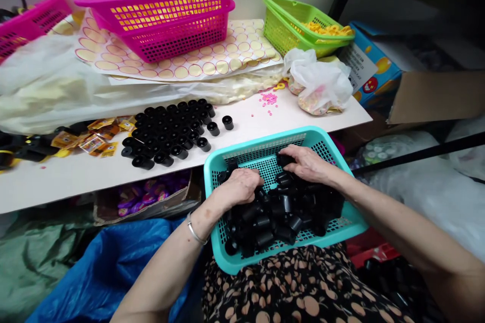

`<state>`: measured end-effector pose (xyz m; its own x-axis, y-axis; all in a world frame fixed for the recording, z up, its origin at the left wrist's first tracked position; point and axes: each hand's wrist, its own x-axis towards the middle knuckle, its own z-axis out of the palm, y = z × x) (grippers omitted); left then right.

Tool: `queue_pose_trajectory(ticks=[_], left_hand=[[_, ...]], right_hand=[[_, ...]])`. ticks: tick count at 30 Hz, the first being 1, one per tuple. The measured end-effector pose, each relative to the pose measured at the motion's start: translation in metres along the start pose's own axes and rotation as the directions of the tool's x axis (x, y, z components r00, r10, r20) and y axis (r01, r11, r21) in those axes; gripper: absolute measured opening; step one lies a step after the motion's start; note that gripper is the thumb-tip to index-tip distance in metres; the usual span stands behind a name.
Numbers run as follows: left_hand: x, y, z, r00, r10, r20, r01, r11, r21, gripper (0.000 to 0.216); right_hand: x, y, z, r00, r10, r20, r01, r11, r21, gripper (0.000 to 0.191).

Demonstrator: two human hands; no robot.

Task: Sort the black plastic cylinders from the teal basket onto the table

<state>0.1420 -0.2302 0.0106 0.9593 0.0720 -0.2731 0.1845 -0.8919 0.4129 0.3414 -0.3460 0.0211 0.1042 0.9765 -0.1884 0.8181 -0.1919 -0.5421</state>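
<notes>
A turquoise plastic basket (pixel 227 264) rests on my lap and against the table edge, with many loose black plastic cups (pixel 265 237) jumbled inside. My right hand (pixel 308 163) is over the basket's far side, its fingers and thumb closed on a black plastic cup (pixel 283 159). My left hand (pixel 242 185) reaches in at the left, fingers curled down among the cups; its fingertips are partly hidden, and what they hold cannot be made out. On the table beyond, a group of black cups (pixel 166 128) stands upright in close rows, with a few set slightly apart at the right.
Magenta baskets (pixel 151 35) and a green basket (pixel 288 30) with yellow pieces stand at the back of the white table (pixel 242 133). Small orange packets (pixel 96 144) lie left. A white plastic bag (pixel 322 86) and pink beads (pixel 269 100) sit right. Below is a blue sack (pixel 113 257).
</notes>
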Motion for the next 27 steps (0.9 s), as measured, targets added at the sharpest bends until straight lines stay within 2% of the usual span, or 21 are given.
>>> queue_pose_trajectory(ticks=[7,11,16,19,22,24,27], left_hand=[[0.015,0.017,0.024,0.99,-0.101,-0.097,0.107,0.993,0.051,0.019],[0.015,0.02,0.022,0.995,-0.082,-0.056,0.086,0.993,0.078,0.02],[0.004,0.012,0.017,0.995,-0.078,-0.06,0.083,0.993,0.084,0.019],[-0.001,0.012,0.015,0.995,-0.083,-0.052,0.083,0.997,0.0,0.022],[-0.002,0.014,0.014,0.98,-0.197,0.002,0.197,0.979,-0.057,0.023],[-0.002,0.014,0.014,0.965,-0.264,-0.013,0.261,0.959,-0.11,0.022],[-0.003,0.009,0.011,0.927,-0.361,-0.104,0.3,0.878,-0.374,0.019]], right_hand=[[-0.007,0.009,0.012,0.995,-0.055,-0.079,0.065,0.988,0.139,0.038],[-0.012,0.002,0.013,0.987,-0.127,-0.102,0.145,0.97,0.197,0.036],[-0.022,-0.006,0.014,0.984,-0.115,-0.134,0.158,0.912,0.378,0.032],[-0.023,-0.007,0.016,0.984,-0.092,-0.155,0.152,0.884,0.443,0.032],[-0.022,-0.007,0.016,0.986,-0.078,-0.15,0.141,0.872,0.469,0.033],[-0.022,-0.008,0.015,0.988,-0.06,-0.145,0.123,0.871,0.475,0.033],[-0.023,-0.011,0.014,0.989,-0.045,-0.14,0.106,0.88,0.464,0.032]])
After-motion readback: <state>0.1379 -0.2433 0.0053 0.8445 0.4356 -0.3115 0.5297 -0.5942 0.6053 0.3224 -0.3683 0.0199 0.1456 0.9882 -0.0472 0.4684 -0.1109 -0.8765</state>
